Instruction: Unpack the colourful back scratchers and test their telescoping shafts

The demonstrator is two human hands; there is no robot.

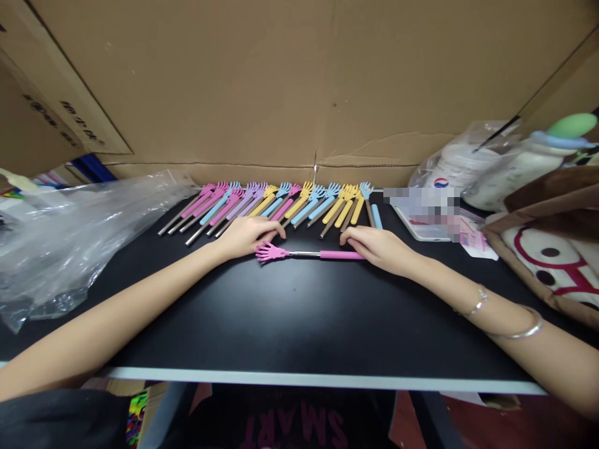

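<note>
A pink telescopic back scratcher (344, 255) lies crosswise on the black table in front of me, its hand-shaped claw to the left and handle to the right. My left hand (248, 237) rests just behind the claw, its fingers curled in with nothing visible in them. At the handle's end is my right hand (379, 248), also with curled fingers; its thumb side touches or nearly touches the handle. Beyond both hands lies a slanted row of several back scratchers (299, 206) in pink, purple, blue and yellow, claws pointing away.
A clear plastic bag (70, 237) covers the table's left side. Toward the right are a phone-like white-edged item (421, 229), a bagged cup (463, 165), a bottle (528, 162) and a brown cloth bag (552, 255). A cardboard wall (281, 81) closes off the back.
</note>
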